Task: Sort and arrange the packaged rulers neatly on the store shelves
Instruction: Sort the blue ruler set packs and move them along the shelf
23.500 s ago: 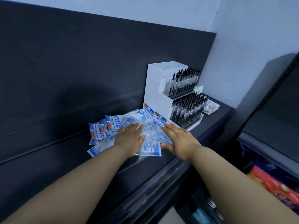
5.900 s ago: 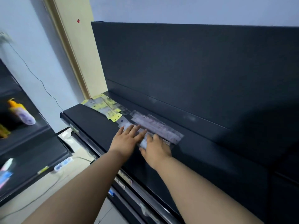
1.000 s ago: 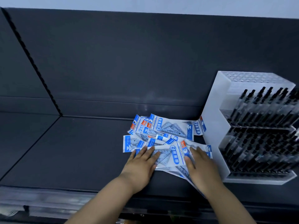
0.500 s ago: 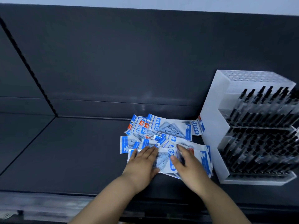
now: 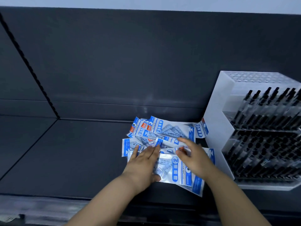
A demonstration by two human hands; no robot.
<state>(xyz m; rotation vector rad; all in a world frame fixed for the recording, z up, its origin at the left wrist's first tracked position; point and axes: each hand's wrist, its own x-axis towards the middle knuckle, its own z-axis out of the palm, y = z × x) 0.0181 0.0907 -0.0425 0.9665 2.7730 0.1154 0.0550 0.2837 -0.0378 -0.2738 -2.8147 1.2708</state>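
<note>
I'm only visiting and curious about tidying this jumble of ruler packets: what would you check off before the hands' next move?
1. Left hand flat on the near packet: ok.
2. Right hand open on the pile: ok.
3. Pile squared into one stack: not ok, fanned and overlapping.
4. Bare shelf left of the pile: ok.
5. Pen rack apart from the pile: not ok, packets crowd its side.
6. All packets one kind: cannot tell, many covered.

Left hand (image 5: 143, 163), right hand (image 5: 195, 159) bare; forearms (image 5: 104, 199) bare to frame edge.
</note>
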